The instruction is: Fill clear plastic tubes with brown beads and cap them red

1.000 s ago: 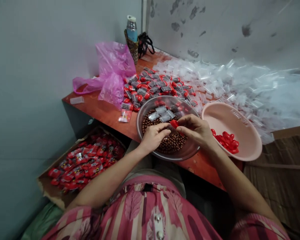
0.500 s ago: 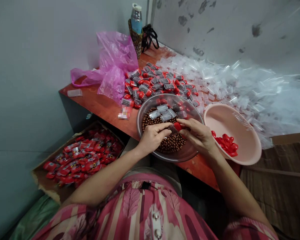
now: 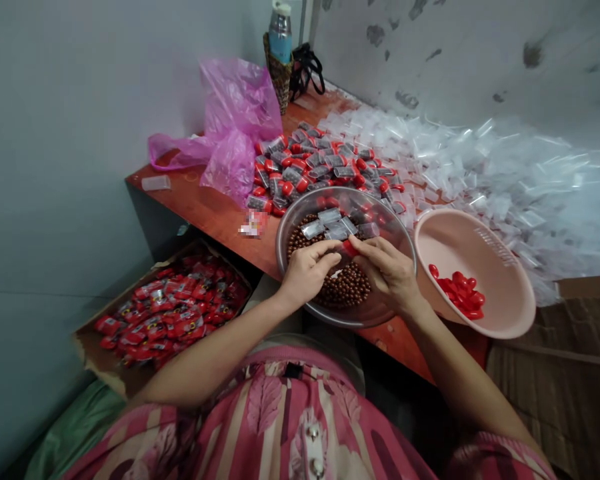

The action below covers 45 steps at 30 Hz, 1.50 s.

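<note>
Above a clear round basin [image 3: 406, 240], my left hand [image 3: 307, 272] pinches a small plastic tube, mostly covered by its fingers. My right hand [image 3: 387, 268] holds a red cap [image 3: 350, 248] at the tube's right end, with thumb and fingers closed on it. Beneath them in the basin lie brown round beads [image 3: 347, 287] and several clear tubes [image 3: 329, 216]. To the right of my right hand stands a pink basin [image 3: 517, 297] with loose red caps [image 3: 463, 295] in it.
Red-capped tubes [image 3: 307, 168] are heaped behind the basin on the red table [image 3: 195, 203]. Clear empty tubes [image 3: 485, 167] spread to the right. A purple plastic bag [image 3: 240, 107] and a bottle [image 3: 281, 37] stand farther back. At lower left, a carton [image 3: 87, 357] holds red packets [image 3: 175, 307].
My right hand has shifted slightly left, closer to my left hand, and its fingers cover more of the red cap. The whole view has moved a little.
</note>
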Motion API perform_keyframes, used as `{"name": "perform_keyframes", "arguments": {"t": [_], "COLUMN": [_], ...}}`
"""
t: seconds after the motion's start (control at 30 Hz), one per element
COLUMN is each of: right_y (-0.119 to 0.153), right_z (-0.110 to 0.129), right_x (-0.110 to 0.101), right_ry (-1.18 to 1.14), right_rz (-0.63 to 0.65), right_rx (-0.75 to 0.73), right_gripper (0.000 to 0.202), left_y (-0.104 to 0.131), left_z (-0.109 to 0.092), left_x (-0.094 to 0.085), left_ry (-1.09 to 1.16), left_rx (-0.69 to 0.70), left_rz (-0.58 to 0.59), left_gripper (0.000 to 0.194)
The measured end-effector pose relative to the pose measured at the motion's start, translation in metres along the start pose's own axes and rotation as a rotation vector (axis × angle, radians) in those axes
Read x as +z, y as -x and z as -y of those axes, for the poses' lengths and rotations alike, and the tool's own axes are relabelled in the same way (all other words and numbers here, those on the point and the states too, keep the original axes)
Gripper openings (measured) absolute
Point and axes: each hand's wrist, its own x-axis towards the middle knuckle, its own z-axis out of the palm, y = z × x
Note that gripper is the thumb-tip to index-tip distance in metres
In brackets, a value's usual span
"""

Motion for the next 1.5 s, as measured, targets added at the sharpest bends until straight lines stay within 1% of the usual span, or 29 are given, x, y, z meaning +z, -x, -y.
{"name": "perform_keyframes", "arguments": {"t": [0.1,0.17,0.2,0.23,0.3,0.37,0.43,0.5,0.6,0.7,0.8,0.9,0.97,1.0,1.07,1.13,1.2,1.27,1.37,1.43,1.5], "right_y": [0.0,0.004,0.007,0.01,0.015,0.017,0.016,0.01,-0.001,-0.01,-0.014,-0.014,-0.013,-0.013,-0.013,-0.014,-0.015,-0.016,-0.017,-0.019,-0.022], "right_z": [0.006,0.008,0.008,0.007,0.003,-0.002,-0.007,-0.009,-0.006,0.003,0.007,0.006,0.005,0.005,0.007,0.009,0.011,0.012,0.011,0.009,0.008], "right_x": [0.005,0.007,0.008,0.008,0.008,0.006,0.001,-0.005,-0.01,-0.011,-0.009,-0.004,0.002,0.006,0.013,0.02,0.024,0.026,0.026,0.023,0.019], "right_ry": [-0.349,-0.621,-0.729,-0.807,-0.891,-0.912,-0.893,-0.856,-0.877,-1.078,-1.307,-1.461,-1.499,-1.492,-1.434,-1.351,-1.291,-1.278,-1.321,-1.335,-1.33], "right_rz": [-0.146,-0.181,-0.178,-0.176,-0.2,-0.254,-0.27,-0.213,-0.026,0.148,0.255,0.37,0.391,0.368,0.276,0.19,0.139,0.116,0.145,0.216,0.283], "right_rx": [0.319,0.481,0.534,0.57,0.605,0.611,0.612,0.615,0.669,0.809,0.904,0.984,1.007,1.005,0.99,0.988,0.997,1.002,1.022,1.028,1.008], "right_gripper": [0.028,0.034,0.039,0.041,0.039,0.031,0.026,0.024,0.025,0.035,0.044,0.04,0.032,0.028,0.02,0.016,0.016,0.015,0.015,0.027,0.046], "left_y": [-0.005,-0.006,-0.006,-0.006,-0.005,-0.004,-0.002,0.0,0.004,0.006,0.007,0.008,0.01,0.01,0.012,0.013,0.013,0.011,0.006,0.001,-0.003], "left_z": [-0.002,-0.003,-0.004,-0.004,-0.002,0.001,0.004,0.006,0.006,0.004,0.003,0.002,0.001,0.0,-0.002,-0.003,-0.004,-0.003,-0.001,0.001,0.002], "left_x": [0.002,0.002,0.001,0.001,0.001,0.002,0.002,0.001,-0.001,-0.003,-0.004,-0.004,-0.004,-0.004,-0.003,-0.002,-0.002,-0.003,-0.002,-0.001,0.001], "left_ry": [0.345,0.483,0.515,0.532,0.533,0.486,0.368,0.195,-0.012,-0.108,-0.193,-0.24,-0.241,-0.232,-0.199,-0.165,-0.142,-0.115,-0.006,0.121,0.244], "left_rx": [-0.138,-0.205,-0.223,-0.23,-0.206,-0.139,-0.05,0.028,0.108,0.195,0.244,0.254,0.26,0.263,0.271,0.282,0.282,0.268,0.182,0.071,-0.018], "left_rz": [0.02,0.018,0.014,0.014,0.021,0.029,0.038,0.059,0.088,0.068,0.023,0.007,0.018,0.022,0.015,-0.001,-0.016,-0.018,-0.001,0.004,-0.012], "left_gripper": [0.028,0.036,0.04,0.042,0.043,0.039,0.03,0.023,0.021,0.02,0.02,0.023,0.025,0.025,0.025,0.023,0.022,0.021,0.02,0.02,0.022]}}
